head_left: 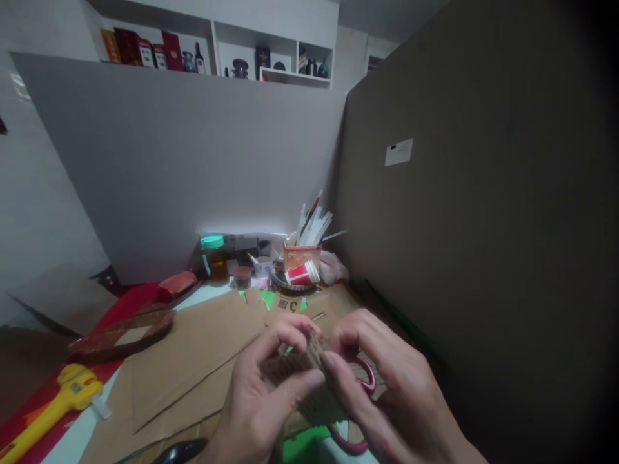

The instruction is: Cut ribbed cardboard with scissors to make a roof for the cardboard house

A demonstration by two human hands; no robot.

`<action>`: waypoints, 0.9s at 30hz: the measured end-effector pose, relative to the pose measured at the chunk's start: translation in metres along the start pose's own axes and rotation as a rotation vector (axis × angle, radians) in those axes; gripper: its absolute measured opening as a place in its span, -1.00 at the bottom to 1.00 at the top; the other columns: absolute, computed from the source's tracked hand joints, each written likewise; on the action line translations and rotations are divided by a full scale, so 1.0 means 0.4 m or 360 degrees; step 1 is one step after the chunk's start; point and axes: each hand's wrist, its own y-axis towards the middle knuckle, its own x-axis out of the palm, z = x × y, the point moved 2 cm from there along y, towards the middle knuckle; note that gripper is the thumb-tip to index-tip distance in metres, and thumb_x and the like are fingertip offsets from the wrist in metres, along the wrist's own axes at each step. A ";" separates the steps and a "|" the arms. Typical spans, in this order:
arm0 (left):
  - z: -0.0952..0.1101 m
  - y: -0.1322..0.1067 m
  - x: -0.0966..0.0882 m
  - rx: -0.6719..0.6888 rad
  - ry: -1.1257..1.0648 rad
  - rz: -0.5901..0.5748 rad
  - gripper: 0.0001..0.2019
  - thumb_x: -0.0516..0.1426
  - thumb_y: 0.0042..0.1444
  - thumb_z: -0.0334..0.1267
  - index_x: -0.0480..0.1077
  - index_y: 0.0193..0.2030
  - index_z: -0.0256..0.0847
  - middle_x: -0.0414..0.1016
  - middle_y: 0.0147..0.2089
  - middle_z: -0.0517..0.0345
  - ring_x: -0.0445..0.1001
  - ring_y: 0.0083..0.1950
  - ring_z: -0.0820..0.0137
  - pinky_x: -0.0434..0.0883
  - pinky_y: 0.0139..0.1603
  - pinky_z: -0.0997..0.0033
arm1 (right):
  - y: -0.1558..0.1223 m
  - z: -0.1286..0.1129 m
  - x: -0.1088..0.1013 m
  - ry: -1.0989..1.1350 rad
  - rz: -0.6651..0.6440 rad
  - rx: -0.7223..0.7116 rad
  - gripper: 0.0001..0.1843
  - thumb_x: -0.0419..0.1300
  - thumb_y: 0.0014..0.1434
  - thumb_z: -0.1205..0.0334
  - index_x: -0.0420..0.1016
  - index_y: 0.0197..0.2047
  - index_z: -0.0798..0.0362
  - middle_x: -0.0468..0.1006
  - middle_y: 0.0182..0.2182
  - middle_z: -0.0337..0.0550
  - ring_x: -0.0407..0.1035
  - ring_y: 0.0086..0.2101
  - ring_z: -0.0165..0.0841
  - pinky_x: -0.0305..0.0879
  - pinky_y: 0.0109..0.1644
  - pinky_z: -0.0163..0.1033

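Between my two hands is a small piece of corrugated cardboard (316, 396), its ridged side showing. My left hand (264, 386) pinches it from the left, thumb on the near face and fingers behind. From the right, my right hand (387, 380) grips its upper edge between thumb and bent forefinger. A pair of scissors with red handles (351, 446) shows below and behind my right hand; its blades are hidden. Larger flat cardboard sheets (203, 367) lie on the table to the left and under the hands.
At the left lie a yellow tool (53, 406) and a brown tray-like piece (123, 338). Toward the back stand a teal-lidded jar (215, 261), a box of white strips (302, 258) and a tipped red-and-white cup (302, 274). Grey panels (217, 154) enclose the back and right.
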 end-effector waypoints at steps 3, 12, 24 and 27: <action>-0.001 0.004 -0.004 0.0052 0.0027 -0.0035 -0.80 0.36 0.02 -0.24 0.43 -0.45 -0.20 0.40 -0.16 0.18 0.41 -0.22 0.47 0.36 -0.21 0.63 | -0.002 0.003 0.004 -0.0156 0.0066 -0.0265 -0.84 0.11 0.30 0.43 0.27 -0.30 0.02 0.36 -0.41 -0.24 0.33 -0.36 -0.42 0.27 -0.28 -0.33; -0.014 0.007 -0.009 0.0060 -0.0007 -0.0077 -0.79 0.36 0.04 -0.25 0.40 -0.42 -0.16 0.41 -0.18 0.24 0.40 -0.21 0.48 0.34 -0.18 0.59 | -0.014 -0.003 0.014 -0.0179 0.0200 -0.0480 -0.78 0.11 0.26 0.61 0.30 -0.28 0.10 0.32 -0.42 -0.18 0.19 -0.39 -0.41 0.19 -0.35 -0.28; 0.012 0.005 -0.020 -0.0163 0.0004 -0.0159 -0.76 0.33 0.03 -0.04 0.49 -0.29 -0.12 0.48 0.01 0.14 0.38 0.10 0.23 0.31 0.02 0.43 | -0.029 -0.010 0.020 -0.0640 0.0225 -0.0762 -0.87 0.08 0.27 0.54 0.38 -0.15 0.21 0.43 -0.36 0.02 0.27 -0.36 -0.24 0.32 -0.31 -0.09; 0.026 0.013 -0.027 -0.0359 0.0125 -0.0189 -0.71 0.30 0.06 0.04 0.51 -0.22 -0.11 0.46 -0.22 0.17 0.36 -0.13 0.32 0.28 -0.12 0.40 | -0.030 -0.003 0.026 -0.0993 0.0255 -0.0981 -0.74 -0.08 0.33 0.52 0.42 -0.10 0.33 0.50 -0.34 0.14 0.38 -0.30 -0.08 0.36 -0.28 0.01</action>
